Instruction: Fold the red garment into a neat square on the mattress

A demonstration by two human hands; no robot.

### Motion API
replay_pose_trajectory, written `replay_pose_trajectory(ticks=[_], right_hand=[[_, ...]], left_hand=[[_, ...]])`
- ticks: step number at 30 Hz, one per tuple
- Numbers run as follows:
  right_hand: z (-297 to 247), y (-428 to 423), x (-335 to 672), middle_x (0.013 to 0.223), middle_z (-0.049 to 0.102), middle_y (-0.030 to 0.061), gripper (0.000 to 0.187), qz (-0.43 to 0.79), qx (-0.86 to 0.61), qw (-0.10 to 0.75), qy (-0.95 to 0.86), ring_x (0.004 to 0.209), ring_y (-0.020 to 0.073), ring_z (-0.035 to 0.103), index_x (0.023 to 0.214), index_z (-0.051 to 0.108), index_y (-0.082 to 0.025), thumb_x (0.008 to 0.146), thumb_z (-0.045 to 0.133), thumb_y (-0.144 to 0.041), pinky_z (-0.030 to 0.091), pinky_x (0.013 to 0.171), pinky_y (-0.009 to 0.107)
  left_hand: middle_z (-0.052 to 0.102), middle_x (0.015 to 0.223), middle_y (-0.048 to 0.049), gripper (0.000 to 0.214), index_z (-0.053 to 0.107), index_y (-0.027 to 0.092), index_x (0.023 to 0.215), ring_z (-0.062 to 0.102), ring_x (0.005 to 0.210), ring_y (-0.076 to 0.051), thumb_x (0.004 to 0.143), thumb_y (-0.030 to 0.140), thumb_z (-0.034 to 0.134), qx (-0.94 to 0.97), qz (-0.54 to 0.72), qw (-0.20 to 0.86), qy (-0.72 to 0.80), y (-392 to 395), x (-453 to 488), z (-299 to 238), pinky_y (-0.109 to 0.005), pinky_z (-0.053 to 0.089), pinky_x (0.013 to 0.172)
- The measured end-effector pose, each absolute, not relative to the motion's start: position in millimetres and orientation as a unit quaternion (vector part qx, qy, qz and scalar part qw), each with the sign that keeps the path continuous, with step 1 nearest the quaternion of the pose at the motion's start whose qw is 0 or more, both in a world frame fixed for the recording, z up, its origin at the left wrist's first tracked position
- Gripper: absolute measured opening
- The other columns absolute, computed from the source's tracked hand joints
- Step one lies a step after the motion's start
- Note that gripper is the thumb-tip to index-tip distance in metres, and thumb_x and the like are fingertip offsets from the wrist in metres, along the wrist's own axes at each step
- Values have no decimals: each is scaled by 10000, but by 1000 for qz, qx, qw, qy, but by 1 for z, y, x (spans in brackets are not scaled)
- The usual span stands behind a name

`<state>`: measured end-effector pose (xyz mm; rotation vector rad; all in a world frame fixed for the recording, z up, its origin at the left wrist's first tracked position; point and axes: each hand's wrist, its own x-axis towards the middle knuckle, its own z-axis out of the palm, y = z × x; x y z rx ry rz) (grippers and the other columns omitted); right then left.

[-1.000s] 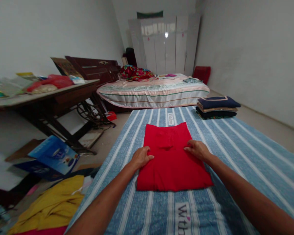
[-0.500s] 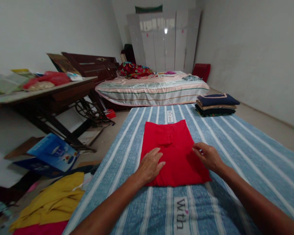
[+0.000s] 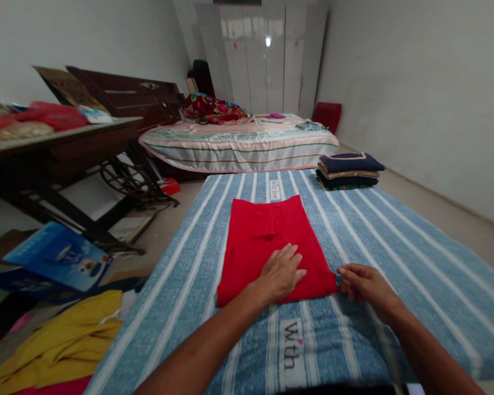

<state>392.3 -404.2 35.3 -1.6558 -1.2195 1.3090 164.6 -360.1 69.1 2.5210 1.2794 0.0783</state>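
Observation:
A red shirt (image 3: 251, 252), folded into a rough rectangle, lies on the blue and white striped bed sheet (image 3: 214, 230). Flat on its near half rests my left hand (image 3: 282, 272), fingers spread and pointing away from me. My right hand (image 3: 364, 288) is at the shirt's near right corner, its thumb and forefinger pinched at the edge. The other fingers of that hand curl underneath and are partly hidden.
A stack of folded clothes (image 3: 348, 171) sits at the bed's far right. Yellow clothing (image 3: 61, 340) lies in a heap at lower left, near a blue box (image 3: 66, 258). A sewing machine table (image 3: 66, 140) stands left; another bed (image 3: 239, 145) is beyond.
My left hand has slid right across the shirt toward its middle. My right hand has moved down along the right edge to the near corner. The view has shifted slightly.

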Motion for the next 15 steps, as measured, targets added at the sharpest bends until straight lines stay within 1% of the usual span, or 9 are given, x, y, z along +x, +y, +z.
replay_pose_trajectory(ticks=[2, 3, 6, 11, 15], right_hand=[[35, -406, 393, 507, 584, -13, 384, 579, -616, 288, -450, 350, 81, 462, 830, 573, -157, 735, 549, -529, 259, 323, 175], [35, -407, 393, 495, 583, -18, 392, 609, -601, 270, -442, 332, 78, 458, 873, 562, -158, 737, 558, -526, 249, 310, 165], [32, -408, 394, 483, 592, -26, 391, 667, -558, 259, -420, 312, 79, 465, 941, 514, -169, 738, 595, -494, 267, 292, 144], [30, -411, 392, 511, 625, 4, 343, 700, -539, 255, -392, 314, 98, 497, 910, 474, -174, 753, 609, -448, 306, 273, 143], [32, -411, 389, 475, 606, 3, 312, 707, -532, 243, -397, 296, 94, 483, 801, 454, -181, 750, 621, -440, 297, 260, 137]], left_hand=[[285, 1469, -117, 480, 424, 166, 1319, 199, 1366, -235, 918, 412, 330, 883, 28, 165, 439, -353, 179, 64, -443, 211, 1092], [271, 1475, -113, 494, 406, 173, 1333, 185, 1370, -233, 919, 428, 317, 883, 26, 172, 437, -349, 184, 61, -448, 201, 1094], [233, 1490, -110, 541, 361, 183, 1362, 146, 1379, -240, 914, 480, 296, 880, 15, 189, 435, -341, 194, 49, -472, 170, 1097], [208, 1500, -93, 563, 328, 202, 1379, 113, 1385, -225, 915, 512, 258, 883, 27, 177, 433, -338, 194, 33, -485, 135, 1099], [223, 1497, -82, 561, 330, 212, 1379, 129, 1382, -217, 919, 520, 241, 886, 49, 161, 431, -339, 192, 27, -483, 145, 1096]])
